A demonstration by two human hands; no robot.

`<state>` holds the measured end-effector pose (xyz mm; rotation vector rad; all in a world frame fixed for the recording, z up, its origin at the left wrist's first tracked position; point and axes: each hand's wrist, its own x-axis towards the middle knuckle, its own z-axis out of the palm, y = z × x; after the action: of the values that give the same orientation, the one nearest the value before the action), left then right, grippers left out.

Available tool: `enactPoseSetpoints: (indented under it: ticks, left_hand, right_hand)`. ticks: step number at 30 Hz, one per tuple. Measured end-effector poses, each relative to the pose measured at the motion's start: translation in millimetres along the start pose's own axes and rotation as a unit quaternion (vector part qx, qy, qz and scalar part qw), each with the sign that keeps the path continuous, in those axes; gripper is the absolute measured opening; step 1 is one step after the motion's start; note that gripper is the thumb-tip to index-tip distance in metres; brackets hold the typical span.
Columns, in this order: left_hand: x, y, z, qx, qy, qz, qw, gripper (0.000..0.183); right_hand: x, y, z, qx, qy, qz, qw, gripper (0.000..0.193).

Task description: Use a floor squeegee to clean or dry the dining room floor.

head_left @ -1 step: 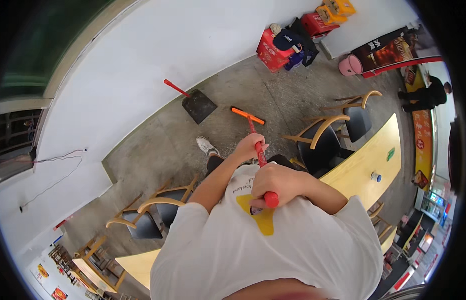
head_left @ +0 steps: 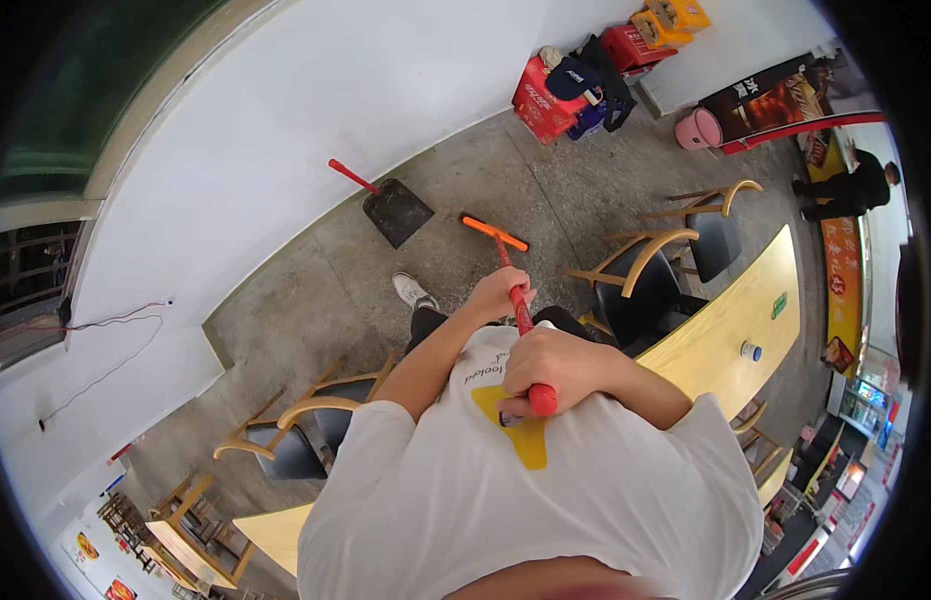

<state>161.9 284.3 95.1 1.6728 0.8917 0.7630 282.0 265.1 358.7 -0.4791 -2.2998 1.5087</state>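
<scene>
Both my hands grip the red handle of a floor squeegee (head_left: 520, 312). Its narrow orange head, dark along the far edge, meets the concrete floor ahead of me. My left hand (head_left: 499, 293) is closed round the shaft farther down. Near the handle's top end, close to my shirt, my right hand (head_left: 552, 366) wraps round it, and the red tip pokes out below the fist. Left of the squeegee head, apart from it, a black dustpan (head_left: 397, 213) with a red handle lies on the floor near the white wall.
Dark-seated wooden chairs (head_left: 637, 285) and a pale wooden table (head_left: 735, 325) stand to my right. More chairs (head_left: 275, 450) are at my left. Red crates (head_left: 545, 100) with bags and a pink bucket (head_left: 698, 129) line the far side. A person in dark clothes (head_left: 865, 185) stands far right.
</scene>
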Motion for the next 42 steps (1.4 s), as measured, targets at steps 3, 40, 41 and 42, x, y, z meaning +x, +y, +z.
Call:
enactPoseSetpoints:
  ticks: [3,40,41,42]
  left_hand:
    - [-8,-11,-35,0.025,-0.101,0.016,0.994,0.028]
    - [70,-23,-55,0.032,-0.168,-0.007,0.985,0.028]
    - [69,-20,-55,0.033,-0.169,-0.008,0.985,0.028]
    - [67,-16,-54,0.047,-0.151,0.02,0.987,0.028]
  right_hand:
    - [36,-1,10,0.017,0.039,0.03,0.999,0.037]
    - [-11,26,-4,-0.014,0.434,0.128,0.891,0.021]
    - [-14,31,-4,-0.038,0.385,0.098,0.917,0.022]
    - [-15,34,-1,-0.019,0.374,0.078,0.924,0.028]
